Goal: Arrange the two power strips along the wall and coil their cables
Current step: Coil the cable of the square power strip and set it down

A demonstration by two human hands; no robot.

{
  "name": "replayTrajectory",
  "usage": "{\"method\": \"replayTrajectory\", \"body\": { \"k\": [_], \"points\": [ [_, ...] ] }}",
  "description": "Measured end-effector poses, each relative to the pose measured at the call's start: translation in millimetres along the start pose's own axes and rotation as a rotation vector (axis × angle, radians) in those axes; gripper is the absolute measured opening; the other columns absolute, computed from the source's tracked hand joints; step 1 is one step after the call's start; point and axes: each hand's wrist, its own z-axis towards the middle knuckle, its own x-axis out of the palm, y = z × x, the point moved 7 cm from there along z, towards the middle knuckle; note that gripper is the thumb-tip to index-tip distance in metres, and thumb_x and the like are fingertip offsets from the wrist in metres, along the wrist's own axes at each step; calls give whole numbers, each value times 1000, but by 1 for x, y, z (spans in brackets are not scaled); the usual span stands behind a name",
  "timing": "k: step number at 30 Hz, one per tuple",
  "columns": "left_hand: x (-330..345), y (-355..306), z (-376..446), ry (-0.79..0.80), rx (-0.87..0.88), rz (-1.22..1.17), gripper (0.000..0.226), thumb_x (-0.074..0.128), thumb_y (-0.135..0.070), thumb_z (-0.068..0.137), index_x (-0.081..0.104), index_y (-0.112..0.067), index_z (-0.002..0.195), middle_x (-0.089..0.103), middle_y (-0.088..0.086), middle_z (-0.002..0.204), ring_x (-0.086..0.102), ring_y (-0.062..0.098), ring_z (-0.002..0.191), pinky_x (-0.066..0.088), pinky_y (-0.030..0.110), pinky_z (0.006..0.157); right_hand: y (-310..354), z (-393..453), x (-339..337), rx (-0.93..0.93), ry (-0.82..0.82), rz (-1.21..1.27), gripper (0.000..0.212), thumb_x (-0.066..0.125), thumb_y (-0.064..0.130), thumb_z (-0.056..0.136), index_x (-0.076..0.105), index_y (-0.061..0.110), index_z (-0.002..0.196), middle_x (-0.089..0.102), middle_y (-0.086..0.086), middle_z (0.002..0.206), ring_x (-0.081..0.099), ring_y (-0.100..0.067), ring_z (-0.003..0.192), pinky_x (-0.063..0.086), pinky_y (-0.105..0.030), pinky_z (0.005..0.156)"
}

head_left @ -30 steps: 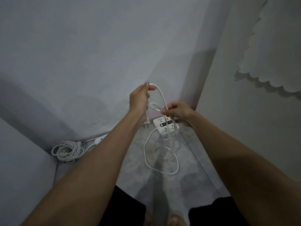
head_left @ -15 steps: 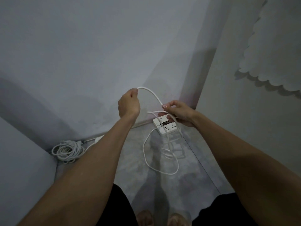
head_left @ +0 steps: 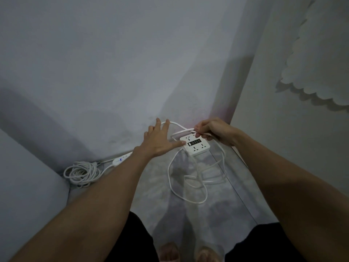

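A square white power strip [head_left: 196,146] with a dark display lies on the floor near the wall corner. Its white cable [head_left: 188,188] runs in loose loops over the floor in front of it. My right hand [head_left: 213,131] is above the strip, pinching a few turns of that cable. My left hand [head_left: 160,140] is spread with fingers apart, thumb near the strip's left edge, and the cable passes over its fingers. A long white power strip [head_left: 120,159] lies along the wall base at left, partly hidden by my left forearm, with its cable coiled [head_left: 83,173] beside it.
Grey walls meet in corners at left and right of the narrow floor strip. A pale scalloped sheet [head_left: 321,72] hangs on the right wall. My bare feet [head_left: 188,252] and dark shorts show at the bottom.
My left hand went from pinching the cable up high to dropping toward the strip with fingers spread. My right hand stayed by the strip holding cable turns.
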Motion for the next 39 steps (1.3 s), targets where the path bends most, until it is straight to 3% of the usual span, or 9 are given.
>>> {"method": "replayTrajectory", "body": {
  "k": [5, 10, 16, 19, 24, 27, 30, 35, 39],
  "points": [
    [-4, 3, 10, -164, 62, -10, 28, 39, -28, 96, 53, -15, 116, 63, 20, 111, 56, 39, 101, 44, 40, 80, 5, -4, 10, -14, 81, -87, 5, 67, 11, 85, 68, 12, 81, 53, 2, 62, 38, -4, 46, 28, -15, 41],
    [7, 6, 4, 85, 21, -241, 45, 34, -46, 75, 70, -20, 82, 74, 7, 86, 66, 27, 86, 52, 34, 79, 13, 3, -3, -203, -75, -226, 12, 68, 12, 86, 73, 6, 95, 66, -4, 70, 52, 2, 51, 43, -11, 52],
    [4, 3, 0, 116, 27, -663, 30, 46, -18, 87, 71, -17, 71, 73, 8, 84, 63, 14, 79, 46, 29, 82, 12, 2, -26, -247, -340, -372, 20, 57, 17, 94, 72, 4, 91, 68, -4, 80, 60, -5, 66, 48, -21, 68],
    [13, 24, 2, 97, -170, -760, 25, 42, -9, 93, 66, -4, 93, 69, 20, 101, 67, 14, 70, 53, 21, 68, 16, -3, -19, -278, -212, -313, 22, 53, 10, 96, 69, -3, 89, 67, -11, 83, 59, 5, 64, 43, -12, 69],
    [-6, 10, -3, 29, 8, -346, 70, 59, -13, 85, 29, -14, 147, 35, 14, 149, 33, 32, 136, 30, 40, 111, 27, -5, 2, -278, 19, -179, 24, 47, 20, 100, 64, 15, 83, 63, -2, 81, 55, 5, 70, 38, -4, 70],
    [-30, -25, -8, -15, 144, -860, 29, 54, -13, 82, 65, -10, 108, 71, 6, 91, 61, 22, 93, 46, 23, 78, 48, -1, -3, -335, -160, -187, 27, 47, 27, 100, 64, 18, 80, 58, 4, 68, 47, 4, 58, 35, -13, 60],
    [-37, -18, -4, -35, 50, -971, 32, 45, -19, 94, 64, -7, 72, 52, 0, 46, 54, 21, 55, 43, 28, 67, 52, 5, -18, -348, -386, -201, 30, 51, 31, 97, 66, 24, 72, 55, 6, 61, 46, -8, 62, 34, -24, 60],
    [-23, -3, -8, 259, -46, -1010, 44, 52, -42, 95, 57, -10, 65, 46, 0, 46, 48, 13, 41, 45, 33, 70, 27, -8, -45, -234, -579, -137, 29, 59, 29, 93, 72, 3, 87, 50, -2, 63, 41, -6, 56, 30, -8, 44],
    [-31, 13, -12, 158, -50, -609, 50, 56, -54, 89, 57, -13, 60, 57, 0, 46, 62, 8, 55, 37, 25, 55, 12, -18, -70, -155, -768, -135, 31, 63, 38, 89, 74, 10, 87, 58, 0, 68, 46, -6, 59, 32, -7, 45]
  ]
}}
